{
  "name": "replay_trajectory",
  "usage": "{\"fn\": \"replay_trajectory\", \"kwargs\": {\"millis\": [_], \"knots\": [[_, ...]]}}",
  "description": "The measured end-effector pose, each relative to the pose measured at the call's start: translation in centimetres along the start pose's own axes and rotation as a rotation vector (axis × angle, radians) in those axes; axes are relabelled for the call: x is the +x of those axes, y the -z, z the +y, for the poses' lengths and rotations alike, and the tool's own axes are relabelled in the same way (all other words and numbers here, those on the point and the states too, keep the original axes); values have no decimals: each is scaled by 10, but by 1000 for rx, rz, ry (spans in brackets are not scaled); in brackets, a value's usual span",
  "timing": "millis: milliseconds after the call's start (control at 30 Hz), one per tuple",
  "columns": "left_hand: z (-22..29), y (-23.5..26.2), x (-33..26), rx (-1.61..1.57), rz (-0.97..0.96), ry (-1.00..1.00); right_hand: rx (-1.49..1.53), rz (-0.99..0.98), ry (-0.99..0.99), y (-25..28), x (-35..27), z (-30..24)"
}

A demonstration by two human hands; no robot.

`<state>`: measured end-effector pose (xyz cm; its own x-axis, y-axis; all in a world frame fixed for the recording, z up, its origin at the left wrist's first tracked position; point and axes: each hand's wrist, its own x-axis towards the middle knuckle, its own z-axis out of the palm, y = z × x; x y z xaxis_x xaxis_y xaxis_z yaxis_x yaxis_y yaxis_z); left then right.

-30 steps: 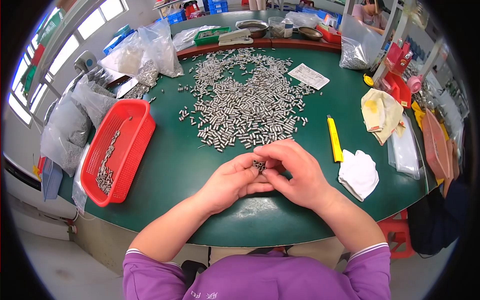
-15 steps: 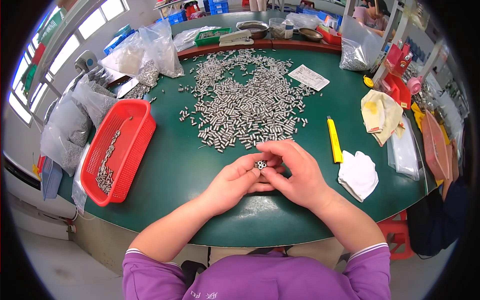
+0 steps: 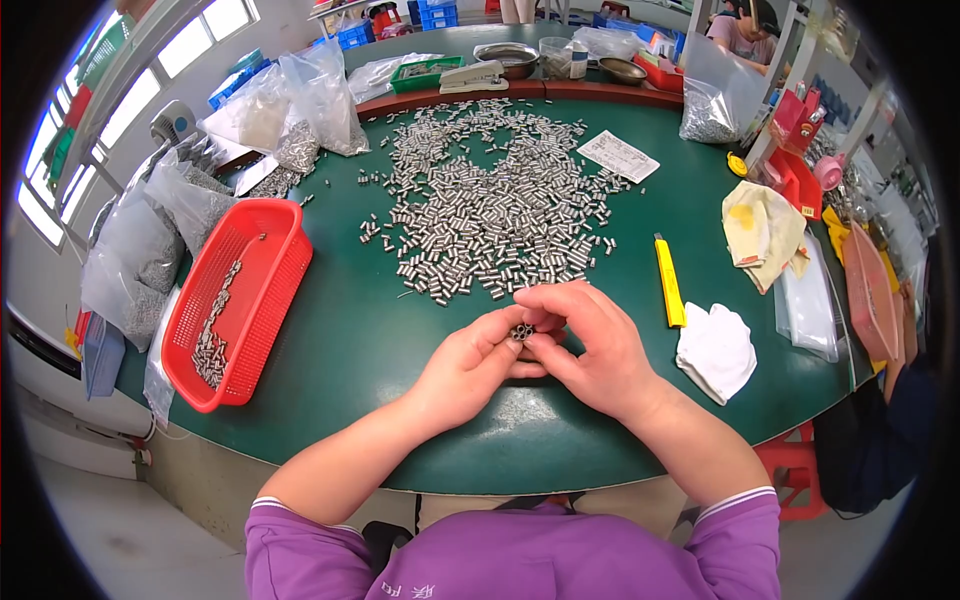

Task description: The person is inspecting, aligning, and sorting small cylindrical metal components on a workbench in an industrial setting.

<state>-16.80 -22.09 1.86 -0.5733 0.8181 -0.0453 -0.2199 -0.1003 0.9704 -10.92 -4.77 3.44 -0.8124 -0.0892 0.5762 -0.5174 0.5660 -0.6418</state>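
Observation:
Both my hands meet over the near part of the green table (image 3: 340, 330). Between them is a small bundle of metal tubes (image 3: 521, 332), with its ring-shaped ends facing up. My left hand (image 3: 467, 365) grips the bundle from the left, thumb against it. My right hand (image 3: 595, 345) closes on it from the right with thumb and curled fingers. Some fingertips are hidden behind the bundle and the other hand. Just beyond my hands lies a large heap of short silvery metal tubes (image 3: 500, 215), loosely spread.
To the left stands a red plastic basket (image 3: 292, 290) holding some tubes, beside bags of metal parts (image 3: 130, 265). A yellow utility knife (image 3: 669, 280), a white cloth (image 3: 716, 352) and a paper slip (image 3: 618, 155) lie at right. Another person (image 3: 745, 40) sits at far right.
The bundle has tilted slightly, so its ring ends look darker now. My left fingers beneath it have shifted a little; the heap and basket look the same.

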Motion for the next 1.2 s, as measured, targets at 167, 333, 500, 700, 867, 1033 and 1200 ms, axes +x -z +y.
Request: {"fn": "replay_trajectory", "kwargs": {"millis": [167,333,500,700,867,1033,1200], "knots": [[0,-1,0,-33,21,-27,-22,15,36,0,0,1],[3,0,-1,-34,-8,13,-14,19,41,-1,0,2],[2,3,0,-121,-38,36,-21,23,38,0,-1,2],[6,5,0,-244,-49,114,-18,10,14,-1,0,3],[9,6,1,-316,-75,149,-15,13,10,0,0,3],[7,7,1,-356,-87,160,-9,14,-9,-2,0,4],[4,9,0,-357,-90,148,-49,-3,6,-1,0,4]]}}
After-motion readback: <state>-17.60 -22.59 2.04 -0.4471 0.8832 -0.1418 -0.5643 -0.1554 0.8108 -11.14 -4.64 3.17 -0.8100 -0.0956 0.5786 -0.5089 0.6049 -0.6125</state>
